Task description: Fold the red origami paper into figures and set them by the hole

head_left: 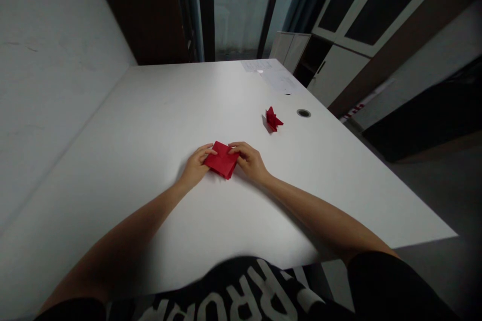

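Observation:
Between my two hands is a folded red paper (223,161), a layered square turned corner-up, just above or on the white table. My left hand (197,163) pinches its left corner, thumb on the top face and fingers behind. On the opposite side, my right hand (250,159) grips the right corner, with fingertips over the upper edge. Several layers show along the paper's lower edge. Farther off to the right, a finished-looking red origami piece (273,120) with pointed tips sits on the table.
The white table (150,110) meets a wall on the left. Near its right edge is a round cable hole (304,113). Sheets of paper (276,80) lie at the far right corner. White cabinets (339,70) stand beyond the right edge.

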